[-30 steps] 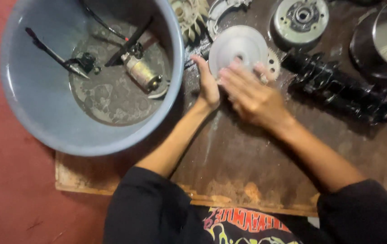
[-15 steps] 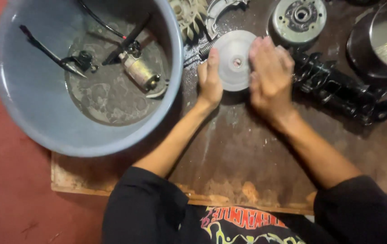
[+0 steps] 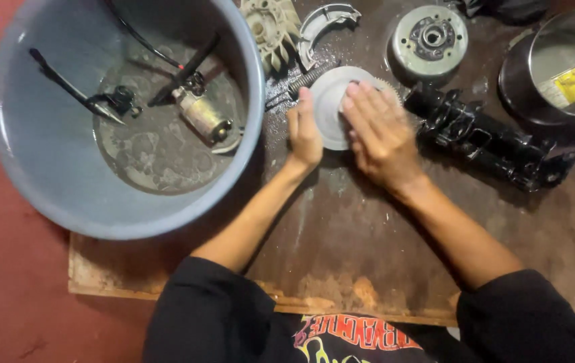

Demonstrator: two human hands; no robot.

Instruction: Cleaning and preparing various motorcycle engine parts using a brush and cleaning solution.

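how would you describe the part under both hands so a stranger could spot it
Start at the big blue-grey tub; just to its right on the brown board lies a pale metal disc. Both hands cover it, and unlike the neighbouring round flywheel, its rim is finely toothed.

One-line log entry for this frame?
left hand: steadying grey toothed disc edge | right hand: flat on disc | surface: wooden board
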